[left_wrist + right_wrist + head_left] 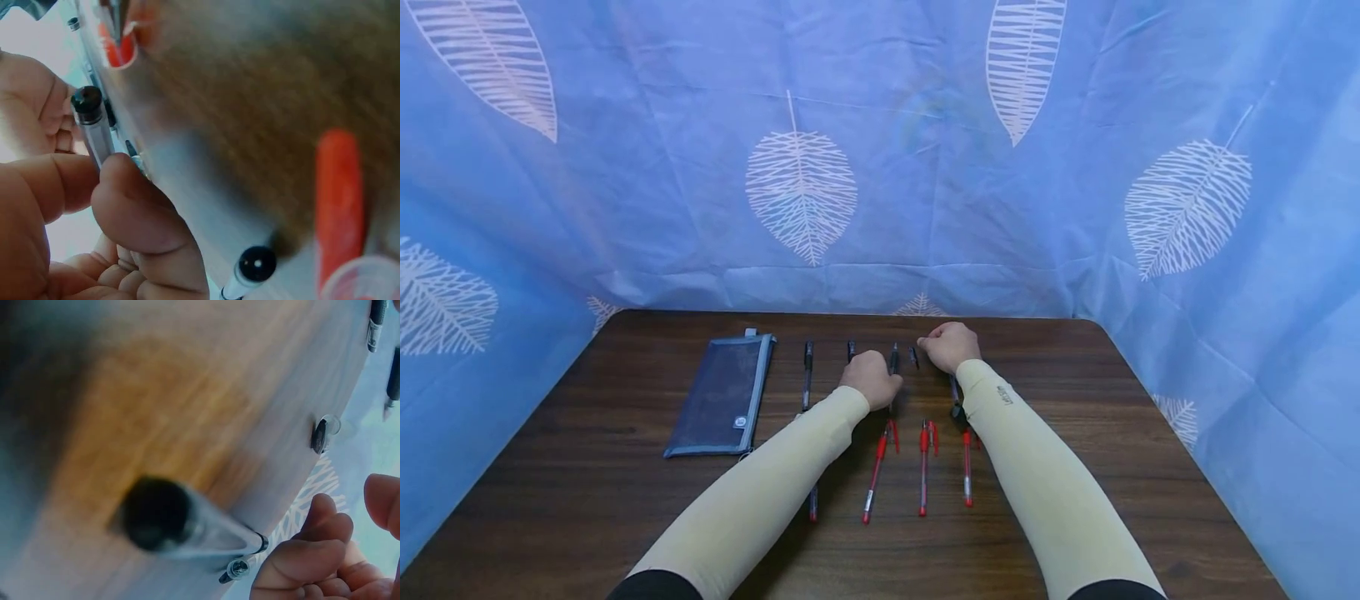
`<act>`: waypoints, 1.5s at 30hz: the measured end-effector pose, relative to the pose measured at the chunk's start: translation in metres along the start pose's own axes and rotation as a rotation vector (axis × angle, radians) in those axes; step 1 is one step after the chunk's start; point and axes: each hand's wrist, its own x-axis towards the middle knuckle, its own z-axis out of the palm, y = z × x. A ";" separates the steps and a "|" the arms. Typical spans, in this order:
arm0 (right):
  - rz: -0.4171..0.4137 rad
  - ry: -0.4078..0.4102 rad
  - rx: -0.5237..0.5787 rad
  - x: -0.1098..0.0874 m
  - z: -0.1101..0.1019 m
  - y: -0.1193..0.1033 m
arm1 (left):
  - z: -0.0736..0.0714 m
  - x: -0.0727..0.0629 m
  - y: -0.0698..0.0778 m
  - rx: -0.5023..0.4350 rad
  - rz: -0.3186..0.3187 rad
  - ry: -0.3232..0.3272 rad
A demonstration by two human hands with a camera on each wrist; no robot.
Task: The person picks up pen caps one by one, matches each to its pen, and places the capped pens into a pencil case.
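In the left wrist view, my left hand (pixel 871 379) pinches a black pen (pixel 94 125) between thumb and finger, near its black end. The same pen points away from me in the head view, its tip uncovered. A small black pen cap (pixel 913 357) lies on the table between this pen and my right hand (pixel 951 346). The right wrist view shows a gap between the right thumb and fingers (pixel 306 562), which hold nothing. Another black pen (pixel 954 389) is partly hidden by the right forearm, with a clear-and-black cap (pixel 237 569) close to its far end.
Two more black pens (pixel 807 367) lie left of the left hand. Nearer me are several red pens (pixel 923 471) with red caps (pixel 934 437) beside them. A blue-edged mesh zip pouch (pixel 715 396) lies at left on the brown wooden table (pixel 1120 467). Blue leaf-patterned cloth (pixel 925 208) hangs behind.
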 end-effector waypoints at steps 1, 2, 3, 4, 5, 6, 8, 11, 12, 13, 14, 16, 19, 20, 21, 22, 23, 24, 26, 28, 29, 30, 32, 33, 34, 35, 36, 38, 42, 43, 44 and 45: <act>-0.003 -0.003 -0.007 0.000 0.000 0.000 | -0.001 0.000 0.000 -0.008 0.000 0.003; -0.006 -0.007 -0.012 0.000 0.000 -0.001 | -0.001 -0.001 -0.001 -0.014 0.003 0.008; -0.007 -0.008 -0.016 0.000 0.000 -0.001 | -0.002 -0.001 -0.001 -0.025 0.007 0.012; -0.008 -0.011 -0.021 0.000 0.001 -0.002 | -0.002 -0.002 -0.001 -0.031 0.012 0.016; -0.008 -0.014 -0.023 0.000 0.001 -0.003 | -0.003 -0.003 -0.001 -0.041 0.014 0.017; -0.008 -0.016 -0.026 0.000 0.001 -0.004 | -0.003 -0.003 -0.002 -0.051 0.016 0.016; -0.007 -0.022 -0.035 0.000 0.002 -0.005 | -0.005 -0.005 -0.003 -0.072 0.016 0.015; -0.015 -0.030 -0.055 0.002 0.002 -0.008 | -0.008 -0.007 -0.004 -0.106 0.002 0.009; -0.018 -0.033 -0.062 0.003 0.002 -0.009 | -0.008 -0.007 -0.005 -0.113 -0.002 0.009; -0.020 -0.035 -0.069 0.004 0.003 -0.009 | -0.009 -0.007 -0.005 -0.119 -0.005 0.009; -0.020 -0.041 -0.075 0.005 0.003 -0.009 | -0.010 -0.008 -0.006 -0.127 -0.007 0.009; -0.026 -0.046 -0.085 0.007 0.005 -0.011 | -0.011 -0.009 -0.008 -0.137 -0.010 0.010; -0.025 -0.063 -0.102 0.011 0.009 -0.012 | -0.012 -0.010 -0.010 -0.142 -0.014 0.014; -0.028 -0.071 -0.117 0.013 0.010 -0.013 | -0.012 -0.010 -0.010 -0.145 -0.014 0.017; -0.031 -0.079 -0.128 0.014 0.011 -0.013 | -0.012 -0.010 -0.010 -0.148 -0.014 0.019; -0.034 -0.085 -0.140 0.015 0.012 -0.014 | -0.011 -0.010 -0.011 -0.149 -0.014 0.024; -0.033 -0.095 -0.153 0.016 0.013 -0.014 | -0.011 -0.010 -0.011 -0.150 -0.014 0.026; -0.032 -0.103 -0.163 0.017 0.014 -0.015 | -0.011 -0.011 -0.010 -0.154 -0.013 0.030; -0.035 -0.113 -0.184 0.018 0.016 -0.016 | -0.011 -0.011 -0.011 -0.157 -0.011 0.030; -0.044 -0.121 -0.200 0.020 0.018 -0.018 | -0.012 -0.010 -0.011 -0.160 -0.013 0.031; -0.049 -0.126 -0.208 0.020 0.019 -0.019 | -0.012 -0.010 -0.011 -0.166 -0.015 0.031; -0.056 -0.131 -0.221 0.021 0.019 -0.020 | -0.012 -0.010 -0.011 -0.168 -0.013 0.034; -0.066 -0.143 -0.248 0.022 0.022 -0.021 | -0.012 -0.010 -0.012 -0.167 -0.017 0.036; -0.070 -0.150 -0.254 0.023 0.023 -0.021 | -0.012 -0.010 -0.012 -0.165 -0.017 0.038; -0.069 -0.157 -0.260 0.023 0.023 -0.021 | -0.012 -0.009 -0.012 -0.168 -0.019 0.038; -0.063 -0.163 -0.259 0.024 0.024 -0.021 | -0.012 -0.009 -0.012 -0.172 -0.019 0.040; -0.061 -0.170 -0.259 0.024 0.024 -0.021 | -0.012 -0.009 -0.012 -0.172 -0.019 0.041; -0.054 -0.180 -0.250 0.025 0.024 -0.022 | -0.012 -0.009 -0.012 -0.177 -0.024 0.039; -0.045 -0.193 -0.246 0.024 0.022 -0.024 | -0.015 -0.010 -0.013 -0.192 -0.037 0.036; -0.044 -0.193 -0.247 0.024 0.023 -0.024 | -0.015 -0.010 -0.014 -0.195 -0.041 0.034; -0.042 -0.193 -0.245 0.024 0.023 -0.024 | -0.016 -0.011 -0.015 -0.200 -0.043 0.033; -0.039 -0.193 -0.239 0.024 0.023 -0.024 | -0.017 -0.012 -0.015 -0.203 -0.046 0.031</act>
